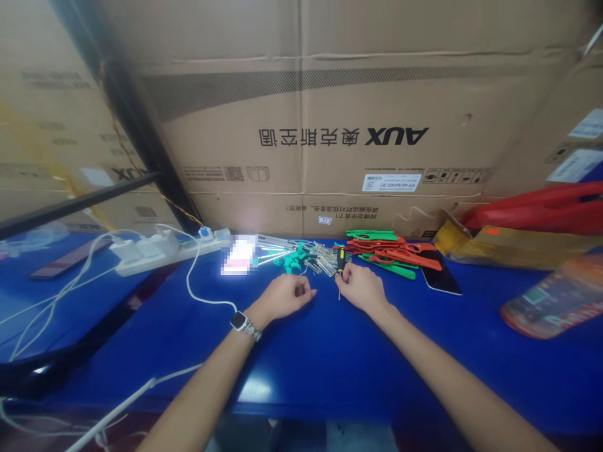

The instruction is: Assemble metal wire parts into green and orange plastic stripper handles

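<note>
Two hands (286,296); one screwdriver (342,256), in the right hand (362,287); one wristwatch (239,321), behind the left hand (284,295); one power strip (186,253), left of both; two dark phones (441,280), one either side; one bottle (558,298), well right.

Between the 2 forearms (214,370) the tabletop (325,358) is free; silvery pieces (324,258) obstruct.

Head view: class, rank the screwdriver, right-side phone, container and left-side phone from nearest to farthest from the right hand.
1. Screwdriver, held in the right hand.
2. Right-side phone, to the hand's right.
3. Container, farther right.
4. Left-side phone, far left.
</note>
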`<act>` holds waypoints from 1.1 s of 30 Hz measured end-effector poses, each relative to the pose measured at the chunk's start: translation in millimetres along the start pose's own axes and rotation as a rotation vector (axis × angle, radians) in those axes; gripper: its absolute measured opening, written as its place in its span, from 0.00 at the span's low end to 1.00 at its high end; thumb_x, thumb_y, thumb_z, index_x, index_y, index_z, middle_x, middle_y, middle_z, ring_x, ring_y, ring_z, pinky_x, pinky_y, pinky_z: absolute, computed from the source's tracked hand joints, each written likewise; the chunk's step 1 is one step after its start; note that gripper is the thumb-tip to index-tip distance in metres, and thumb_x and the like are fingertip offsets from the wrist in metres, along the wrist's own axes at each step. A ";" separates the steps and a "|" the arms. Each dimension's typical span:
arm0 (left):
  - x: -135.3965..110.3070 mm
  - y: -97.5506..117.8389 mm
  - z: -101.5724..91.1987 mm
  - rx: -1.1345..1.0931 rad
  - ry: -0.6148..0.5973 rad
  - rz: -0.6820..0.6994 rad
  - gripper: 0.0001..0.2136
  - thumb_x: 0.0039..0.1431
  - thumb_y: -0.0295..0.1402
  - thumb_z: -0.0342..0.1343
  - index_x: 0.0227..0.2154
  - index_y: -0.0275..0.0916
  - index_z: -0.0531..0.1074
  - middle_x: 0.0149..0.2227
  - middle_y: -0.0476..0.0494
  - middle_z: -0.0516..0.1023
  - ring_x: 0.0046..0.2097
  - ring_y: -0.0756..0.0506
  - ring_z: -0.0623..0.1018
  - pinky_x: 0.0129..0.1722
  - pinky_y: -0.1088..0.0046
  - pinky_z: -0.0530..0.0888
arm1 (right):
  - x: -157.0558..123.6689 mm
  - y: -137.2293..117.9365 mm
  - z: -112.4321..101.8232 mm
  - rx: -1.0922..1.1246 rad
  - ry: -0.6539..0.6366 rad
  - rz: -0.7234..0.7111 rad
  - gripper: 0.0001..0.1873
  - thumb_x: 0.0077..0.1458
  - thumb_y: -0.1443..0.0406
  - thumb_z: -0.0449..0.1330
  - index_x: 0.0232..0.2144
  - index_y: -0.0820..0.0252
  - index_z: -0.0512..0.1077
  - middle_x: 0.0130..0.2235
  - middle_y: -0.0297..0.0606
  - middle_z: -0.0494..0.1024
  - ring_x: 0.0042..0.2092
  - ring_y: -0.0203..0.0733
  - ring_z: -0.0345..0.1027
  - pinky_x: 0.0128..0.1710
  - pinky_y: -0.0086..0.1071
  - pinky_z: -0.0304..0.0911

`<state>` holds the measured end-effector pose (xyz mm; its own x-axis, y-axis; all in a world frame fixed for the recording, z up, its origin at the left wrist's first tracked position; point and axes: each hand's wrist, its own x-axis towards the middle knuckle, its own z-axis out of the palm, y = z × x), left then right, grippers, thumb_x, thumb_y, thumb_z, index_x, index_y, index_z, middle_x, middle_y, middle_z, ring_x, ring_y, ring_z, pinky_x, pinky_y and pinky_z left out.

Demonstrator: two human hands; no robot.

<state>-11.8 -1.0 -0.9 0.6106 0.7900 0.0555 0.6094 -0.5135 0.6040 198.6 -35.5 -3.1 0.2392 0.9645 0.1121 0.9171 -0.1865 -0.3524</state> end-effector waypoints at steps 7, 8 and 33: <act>0.1 4.5 -1.2 0.026 0.003 0.001 0.16 0.62 0.46 0.52 0.26 0.40 0.73 0.24 0.50 0.75 0.25 0.49 0.70 0.25 0.74 0.59 | 1.0 3.3 2.2 0.053 0.024 -0.012 0.13 0.56 0.58 0.56 0.22 0.55 0.64 0.26 0.34 0.77 0.32 0.43 0.71 0.28 0.31 0.45; 0.1 5.0 0.1 0.014 0.003 0.014 0.17 0.63 0.46 0.51 0.26 0.40 0.73 0.24 0.50 0.75 0.25 0.49 0.70 0.25 0.74 0.59 | 1.1 4.4 2.7 0.069 0.028 -0.015 0.13 0.56 0.58 0.56 0.22 0.55 0.64 0.26 0.33 0.77 0.31 0.43 0.71 0.28 0.30 0.45; 38.1 35.8 25.5 0.246 -0.114 0.155 0.09 0.57 0.34 0.52 0.23 0.41 0.71 0.22 0.50 0.75 0.24 0.48 0.71 0.27 0.74 0.60 | 2.8 15.9 0.6 0.172 -0.014 -0.097 0.11 0.56 0.59 0.58 0.24 0.54 0.70 0.26 0.30 0.76 0.28 0.36 0.66 0.27 0.29 0.44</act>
<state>46.1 2.2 2.7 0.7502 0.6603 0.0342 0.6002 -0.7017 0.3838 213.7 -35.6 -8.9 0.1465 0.9791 0.1414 0.8672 -0.0583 -0.4946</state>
